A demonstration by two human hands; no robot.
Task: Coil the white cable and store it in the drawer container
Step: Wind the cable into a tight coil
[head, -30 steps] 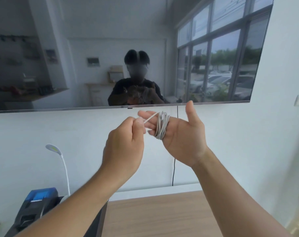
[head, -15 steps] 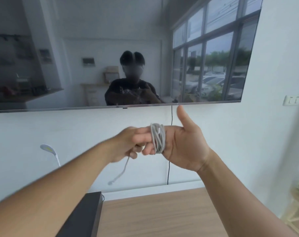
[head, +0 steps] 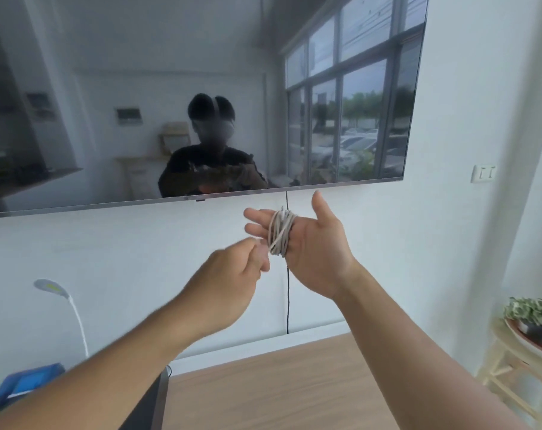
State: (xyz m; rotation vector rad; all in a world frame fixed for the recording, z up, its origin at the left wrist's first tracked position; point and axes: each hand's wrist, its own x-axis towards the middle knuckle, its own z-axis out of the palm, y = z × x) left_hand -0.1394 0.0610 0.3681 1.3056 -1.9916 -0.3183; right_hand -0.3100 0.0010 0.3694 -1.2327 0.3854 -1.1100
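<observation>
Thin white cable (head: 280,232) looped round flat right-hand fingers (head: 257,226); left hand's (head: 229,283) blurred fingertips pinching its end.

Cable (head: 280,232) sitting wrapped around right hand's (head: 310,246) fingers; left hand (head: 229,280) just left of and below it. Screen (head: 198,94) hanging on wall behind — lamp (head: 51,287) far left, plant (head: 535,311) far right, desk (head: 279,389) lying below.
</observation>
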